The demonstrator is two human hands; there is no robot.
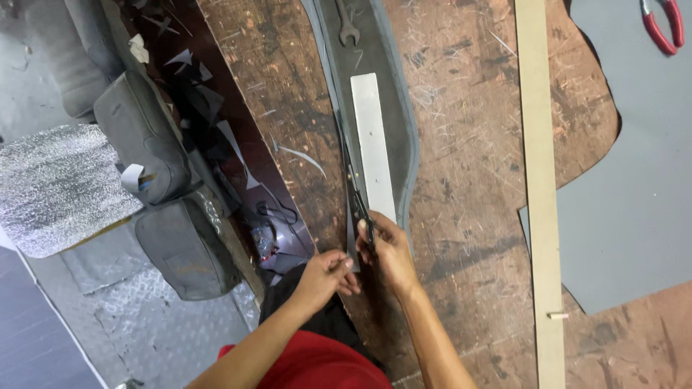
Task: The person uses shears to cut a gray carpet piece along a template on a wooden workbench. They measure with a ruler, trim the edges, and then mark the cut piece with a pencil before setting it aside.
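A long grey strip of sheet material [400, 137] lies on the scratched wooden workbench [476, 180], running away from me. A pale flat ruler-like slat [375, 144] rests on it. My right hand [389, 252] grips the handles of long dark scissors [353, 184], whose blades point away along the strip's left edge. My left hand [328, 270] pinches the near end of the strip's left edge, close beside the right hand.
A spanner [347, 29] lies on the strip's far end. A long wooden batten [540, 187] crosses the bench at right, beside a large grey sheet [634, 180] and red-handled pliers [663, 25]. Grey seat cushions [144, 137] and offcuts lie on the floor at left.
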